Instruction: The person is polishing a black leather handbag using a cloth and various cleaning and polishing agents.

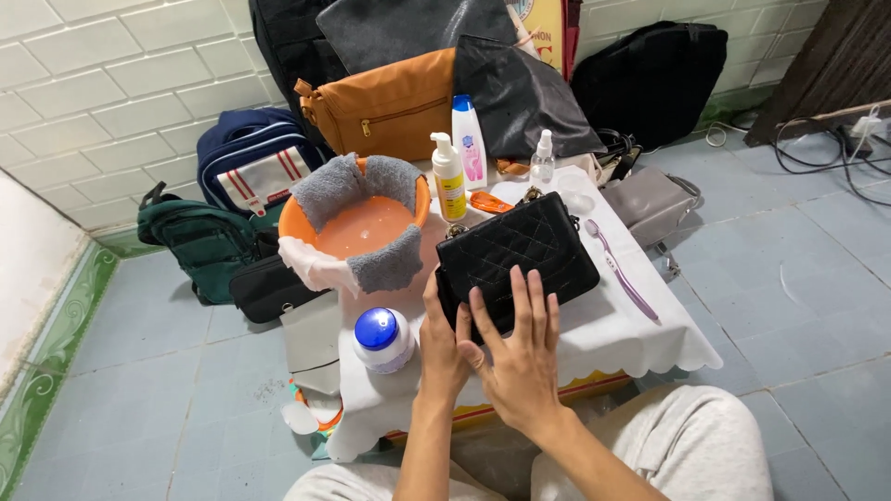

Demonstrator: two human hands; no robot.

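A black quilted handbag [518, 250] lies on a small table covered with a white cloth [640, 334]. My left hand [440, 348] presses against the bag's near left end, thumb up along its side. My right hand [516, 360] lies flat on the bag's near edge, fingers spread and partly overlapping my left hand. Neither hand encloses the bag.
An orange basin [360, 227] of cloudy water with grey cloths draped on its rim stands at the table's left. A blue-capped white jar [382, 340], a yellow pump bottle [449, 178], a white bottle [469, 141], a small spray bottle [543, 158] and a purple toothbrush [620, 271] surround the bag. Several bags lean against the tiled wall.
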